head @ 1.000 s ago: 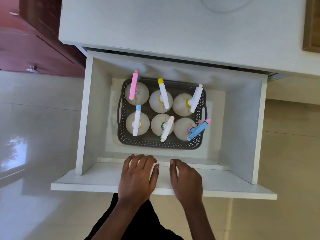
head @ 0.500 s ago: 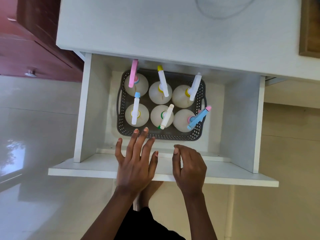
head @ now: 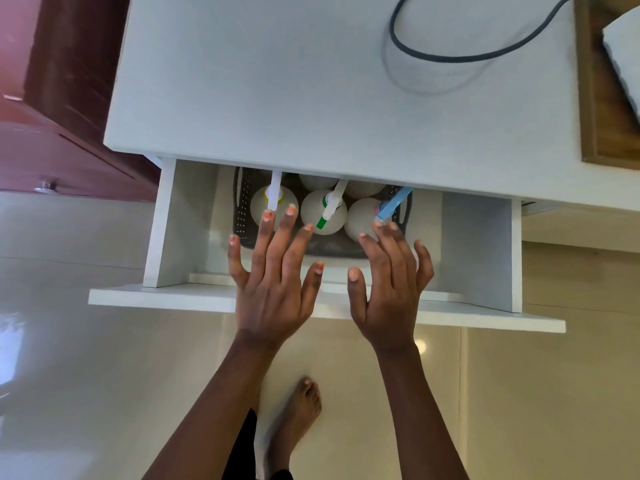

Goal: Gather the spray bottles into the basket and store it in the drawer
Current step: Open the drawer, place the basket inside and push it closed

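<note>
We are seeing the left hand [head: 273,278] and right hand [head: 388,285] hovering over the drawer [head: 478,258] front, fingers [head: 292,233] spread wide, holding nothing; whether they are touching the front panel we cannot tell. We are counting three white spray bottles [head: 323,216] fully showing, two more partly hidden under the desk [head: 311,81]. All are standing in the grey perforated basket [head: 242,216] inside the drawer.

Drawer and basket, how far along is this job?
Done: the bottles stand in the basket, which sits inside the drawer. In hand: left hand and right hand are open above the drawer front, holding nothing. Left: the drawer is partly out and needs shutting.
</note>
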{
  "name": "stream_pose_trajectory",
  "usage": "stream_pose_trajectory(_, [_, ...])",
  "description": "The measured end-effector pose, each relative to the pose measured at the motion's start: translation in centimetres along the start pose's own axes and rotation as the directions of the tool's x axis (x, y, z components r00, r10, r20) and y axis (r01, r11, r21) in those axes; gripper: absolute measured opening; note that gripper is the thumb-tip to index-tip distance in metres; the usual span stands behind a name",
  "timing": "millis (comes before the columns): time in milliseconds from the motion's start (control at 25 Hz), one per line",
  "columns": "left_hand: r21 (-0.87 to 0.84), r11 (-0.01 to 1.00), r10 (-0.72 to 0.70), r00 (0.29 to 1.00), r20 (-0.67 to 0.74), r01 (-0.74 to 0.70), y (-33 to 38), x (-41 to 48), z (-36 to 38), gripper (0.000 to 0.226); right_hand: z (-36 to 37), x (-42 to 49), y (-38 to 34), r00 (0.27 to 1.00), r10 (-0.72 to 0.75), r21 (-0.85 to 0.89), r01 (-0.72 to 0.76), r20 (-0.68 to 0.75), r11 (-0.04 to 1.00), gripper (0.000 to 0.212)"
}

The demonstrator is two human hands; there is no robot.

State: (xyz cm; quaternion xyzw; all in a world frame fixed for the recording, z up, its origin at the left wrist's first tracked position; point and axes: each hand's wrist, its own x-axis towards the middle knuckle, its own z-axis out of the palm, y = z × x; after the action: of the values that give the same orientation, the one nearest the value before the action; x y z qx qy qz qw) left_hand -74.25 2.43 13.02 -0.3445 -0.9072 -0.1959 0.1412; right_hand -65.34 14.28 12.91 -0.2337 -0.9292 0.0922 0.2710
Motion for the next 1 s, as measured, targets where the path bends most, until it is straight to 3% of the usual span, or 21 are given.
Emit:
stream_pose_trajectory(480, [-0.022, 0.999, -0.039, 0.994, -0.1, 0.037, -1.0, 10.6, 3.8, 0.045, 4.7, 10.4, 2.3, 0.991, -0.03, -0.077, 0.02, -0.13, 0.997, 0.038])
stream_pose_trajectory(640, [0.07, 0.998, 0.013, 0.99, -0.137, -0.003, -1.0, 13.2, 5.1, 0.043, 6.1, 13.0, 3.3, 0.983, -0.01, -0.162, -0.021, -0.185, 0.987, 0.04])
stream_pose_trajectory(800, [0.164, 0.984, 0.089, 0.992, -0.088, -0.073, -1.4, 13.2, 5.7, 0.048, 6.9, 13.1, 3.5, 0.983, -0.024, -0.223, -0.017, -0.182, 0.975, 0.043])
stream_pose_trajectory(1000, [0.182, 0.982, 0.044, 0.999, 0.032, -0.049, -1.4, 13.3, 5.4, 0.053, 6.7, 13.1, 3.5, 0.996, 0.027, -0.192, -0.043, -0.084, 0.981, 0.048])
